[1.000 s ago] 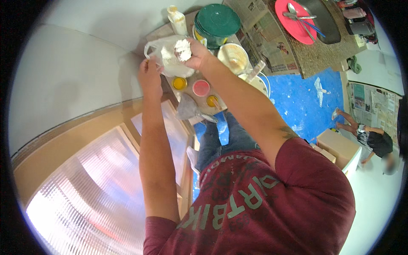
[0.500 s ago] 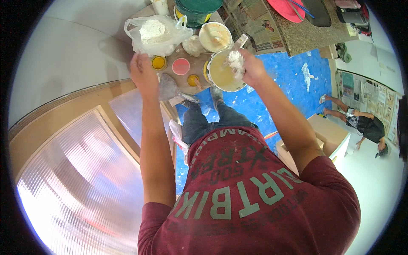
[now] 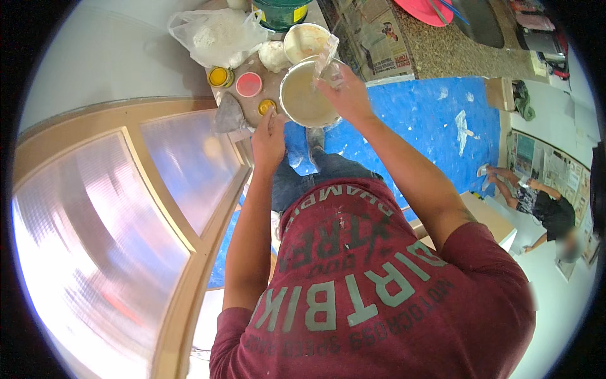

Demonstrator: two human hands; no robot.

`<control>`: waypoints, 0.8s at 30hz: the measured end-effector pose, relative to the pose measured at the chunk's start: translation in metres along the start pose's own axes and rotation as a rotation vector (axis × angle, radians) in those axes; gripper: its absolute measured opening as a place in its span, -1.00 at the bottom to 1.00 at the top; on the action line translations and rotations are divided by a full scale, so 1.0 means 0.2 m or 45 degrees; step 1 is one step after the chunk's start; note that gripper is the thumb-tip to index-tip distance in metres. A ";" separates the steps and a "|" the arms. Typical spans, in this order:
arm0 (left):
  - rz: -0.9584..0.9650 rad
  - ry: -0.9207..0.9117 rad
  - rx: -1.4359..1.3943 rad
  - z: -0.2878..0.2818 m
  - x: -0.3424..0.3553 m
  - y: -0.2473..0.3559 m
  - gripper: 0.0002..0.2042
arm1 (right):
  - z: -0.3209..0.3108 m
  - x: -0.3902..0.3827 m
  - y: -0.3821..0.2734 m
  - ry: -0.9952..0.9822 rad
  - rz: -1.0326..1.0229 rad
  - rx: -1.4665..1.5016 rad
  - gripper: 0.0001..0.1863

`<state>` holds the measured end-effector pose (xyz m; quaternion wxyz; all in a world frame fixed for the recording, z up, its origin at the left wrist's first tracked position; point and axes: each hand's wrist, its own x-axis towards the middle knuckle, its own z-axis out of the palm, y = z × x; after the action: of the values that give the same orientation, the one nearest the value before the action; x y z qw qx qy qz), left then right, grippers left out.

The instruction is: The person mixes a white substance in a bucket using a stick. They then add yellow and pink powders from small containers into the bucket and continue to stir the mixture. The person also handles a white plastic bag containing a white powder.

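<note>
My right hand (image 3: pixel 346 95) is closed around a pale, powder-smeared flat tool (image 3: pixel 326 58), whose exact kind I cannot make out. It is over the rim of a bucket (image 3: pixel 304 101) of cloudy beige liquid. My left hand (image 3: pixel 269 136) has its fingers pinched together beside a small yellow tin (image 3: pixel 267 107); what they hold, if anything, is too small to name. Left of the bucket are a pink-topped tub (image 3: pixel 249 84) and a yellow jar (image 3: pixel 221 77). A plastic bag of white powder (image 3: pixel 205 39) lies behind them.
A white tub (image 3: pixel 305 42) and a green bucket (image 3: pixel 281 14) stand behind the liquid. Blue sheeting (image 3: pixel 416 126) covers the floor. A ribbed-glass door (image 3: pixel 101 246) is at left, a granite counter (image 3: pixel 454 54) at far right. Another person (image 3: pixel 552 208) is at the right.
My left hand has moved from beside the powder bag to the small yellow tin. The white powder on my right hand's tool no longer shows, and that hand has shifted over the bucket.
</note>
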<state>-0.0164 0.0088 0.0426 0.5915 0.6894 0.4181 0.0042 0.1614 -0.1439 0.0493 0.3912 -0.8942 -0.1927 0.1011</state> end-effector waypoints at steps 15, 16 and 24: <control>-0.014 0.043 -0.353 0.18 0.05 -0.04 -0.49 | 0.13 0.10 -0.02 -0.147 -0.270 -0.065 -0.53; -0.004 0.039 -0.367 0.17 0.05 -0.05 -0.48 | 0.15 0.12 -0.03 -0.172 -0.272 -0.084 -0.53; 0.030 0.099 -0.319 0.20 0.05 -0.10 -0.48 | 0.17 0.17 0.06 -0.546 -0.257 -0.274 -0.51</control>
<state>-0.0020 -0.0189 0.0097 0.6563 0.6143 0.4288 0.0898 0.1844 -0.1141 0.0159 0.2523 -0.8651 -0.3689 0.2278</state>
